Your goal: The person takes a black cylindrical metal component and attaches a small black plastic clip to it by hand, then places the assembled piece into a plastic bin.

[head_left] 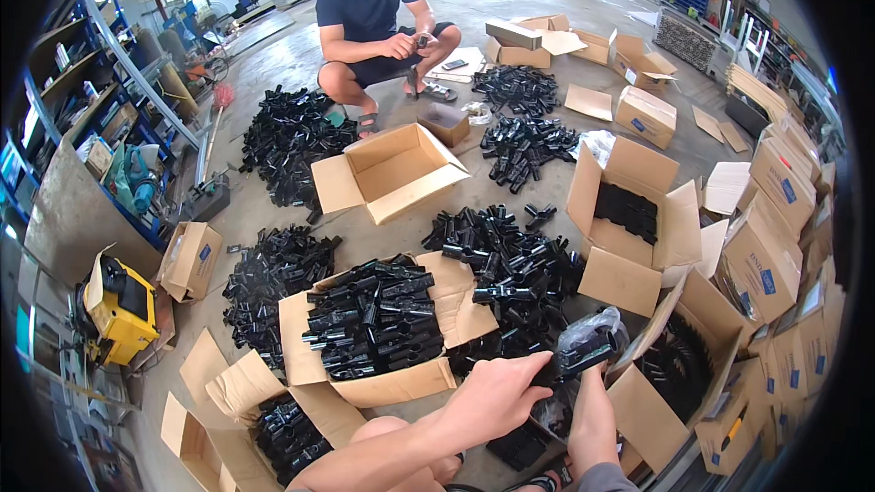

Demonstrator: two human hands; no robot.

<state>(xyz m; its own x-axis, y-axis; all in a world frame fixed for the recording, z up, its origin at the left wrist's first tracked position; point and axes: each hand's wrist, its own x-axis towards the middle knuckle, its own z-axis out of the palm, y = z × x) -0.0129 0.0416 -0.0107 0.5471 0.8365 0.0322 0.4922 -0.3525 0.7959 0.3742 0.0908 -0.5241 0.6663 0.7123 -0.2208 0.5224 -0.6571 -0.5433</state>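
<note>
Right hand (pixel 591 419) has its fingers mostly hidden behind a glossy black tubular piece (pixel 588 355); left hand (pixel 501 390) covers part of its near end, contact unclear. Navy-shirted co-worker's (pixel 374 5) face blurred, the handheld item (pixel 423 40) too small to identify. Grey fabric sleeve (pixel 607 478) and dark strapped sandal (pixel 550 477) cut by lower edge.

With the hands as the clock's centre, I have room to lift the left hand (pixel 501 392) toward 12 over the low heap of black parts (pixel 519 264), beside whose far end a narrow strip of floor (pixel 565 223) shows. At 1, an open carton (pixel 620 281) spreads its flaps across the way. At 10, a brimming box (pixel 392 387) bars any low sweep. At 3, a high-sided carton (pixel 647 415) crowds the right hand (pixel 592 419), its flap jutting wristward.
</note>
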